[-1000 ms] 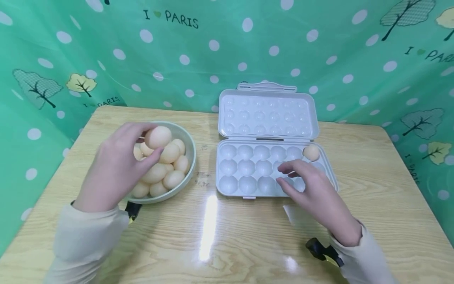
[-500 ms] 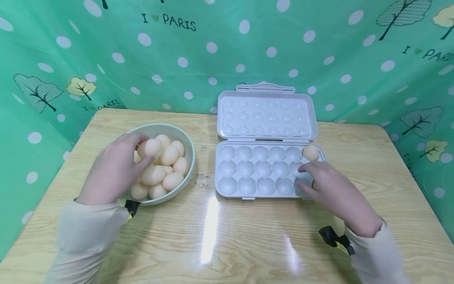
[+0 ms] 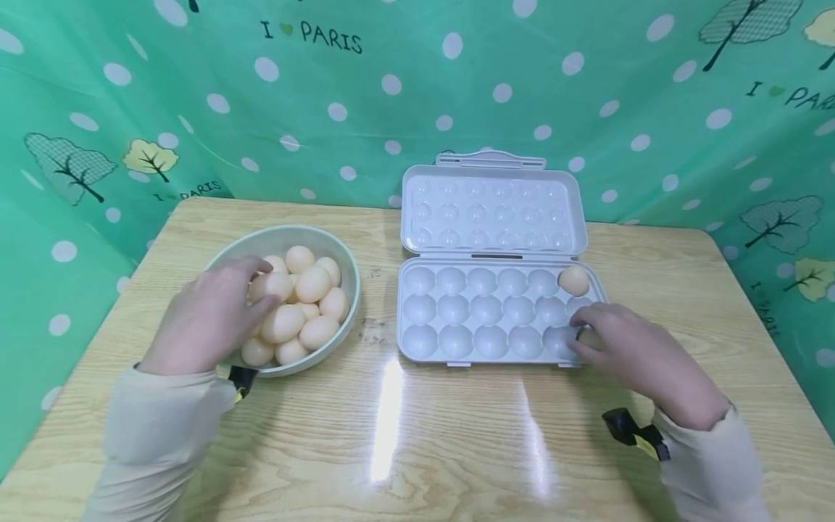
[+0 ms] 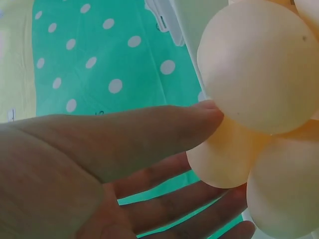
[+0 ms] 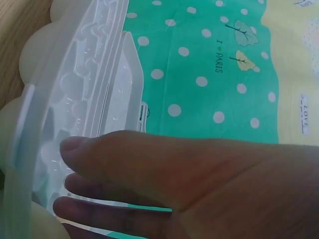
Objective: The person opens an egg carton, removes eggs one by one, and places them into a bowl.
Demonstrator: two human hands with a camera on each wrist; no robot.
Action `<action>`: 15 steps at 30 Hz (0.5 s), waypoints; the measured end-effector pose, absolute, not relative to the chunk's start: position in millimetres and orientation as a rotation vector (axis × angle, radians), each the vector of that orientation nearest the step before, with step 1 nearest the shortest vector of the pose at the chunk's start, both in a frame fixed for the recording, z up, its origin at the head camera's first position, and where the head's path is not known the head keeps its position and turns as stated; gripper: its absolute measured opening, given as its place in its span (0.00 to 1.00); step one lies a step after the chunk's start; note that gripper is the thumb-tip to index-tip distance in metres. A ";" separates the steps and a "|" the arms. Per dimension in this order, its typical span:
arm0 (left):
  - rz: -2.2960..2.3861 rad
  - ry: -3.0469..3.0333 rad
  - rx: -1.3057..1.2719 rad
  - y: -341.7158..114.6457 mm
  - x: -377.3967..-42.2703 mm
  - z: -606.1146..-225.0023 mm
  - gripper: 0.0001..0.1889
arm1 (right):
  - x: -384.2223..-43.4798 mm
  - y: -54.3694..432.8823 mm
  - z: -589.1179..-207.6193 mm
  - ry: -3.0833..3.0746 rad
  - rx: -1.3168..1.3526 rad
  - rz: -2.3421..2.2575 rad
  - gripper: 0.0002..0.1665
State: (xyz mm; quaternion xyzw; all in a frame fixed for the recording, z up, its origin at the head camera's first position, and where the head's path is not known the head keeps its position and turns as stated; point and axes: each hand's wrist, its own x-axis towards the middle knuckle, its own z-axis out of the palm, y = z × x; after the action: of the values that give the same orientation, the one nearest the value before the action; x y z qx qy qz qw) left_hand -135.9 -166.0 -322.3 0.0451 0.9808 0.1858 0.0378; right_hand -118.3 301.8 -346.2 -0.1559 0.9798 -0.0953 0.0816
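In the head view my left hand (image 3: 212,312) reaches into a pale green bowl (image 3: 352,304) heaped with cream-coloured eggs. Its thumb and fingers grip an egg (image 3: 270,288) at the left of the heap; in the left wrist view the thumb tip presses close against eggs (image 4: 219,159). My right hand (image 3: 633,348) is over the front right corner of an open pale egg box (image 3: 472,360), its thumb and fingers apart. A yellowish rounded shape (image 3: 590,338) shows partly between them. One egg (image 3: 574,280) sits in the back right cup.
The box lid (image 3: 493,210) stands raised behind the cups, near the green dotted cloth (image 3: 365,87). A light wooden table (image 3: 313,449) bears both bowl and box. Each wrist wears a black strap mount (image 3: 629,428).
My left hand has lowered its egg onto the heap in the bowl. The right hand has moved right across the cups to the front right corner of the box.
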 end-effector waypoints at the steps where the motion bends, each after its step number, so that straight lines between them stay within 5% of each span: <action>1: 0.563 3.008 0.139 -165.8 -136.0 -322.3 0.24 | -118.3 302.8 -346.2 2.926 -0.456 -0.283 0.15; 15: 0.516 3.009 0.109 -165.9 -136.3 -321.0 0.24 | -125.2 316.7 -351.1 2.869 -0.420 -0.350 0.06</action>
State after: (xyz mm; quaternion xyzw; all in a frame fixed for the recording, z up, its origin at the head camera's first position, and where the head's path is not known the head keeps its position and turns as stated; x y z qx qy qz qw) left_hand -136.3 -165.9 -321.0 0.0357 0.9840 0.1689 0.0432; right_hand -125.2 316.7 -351.1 -0.1429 0.9764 -0.1191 0.1101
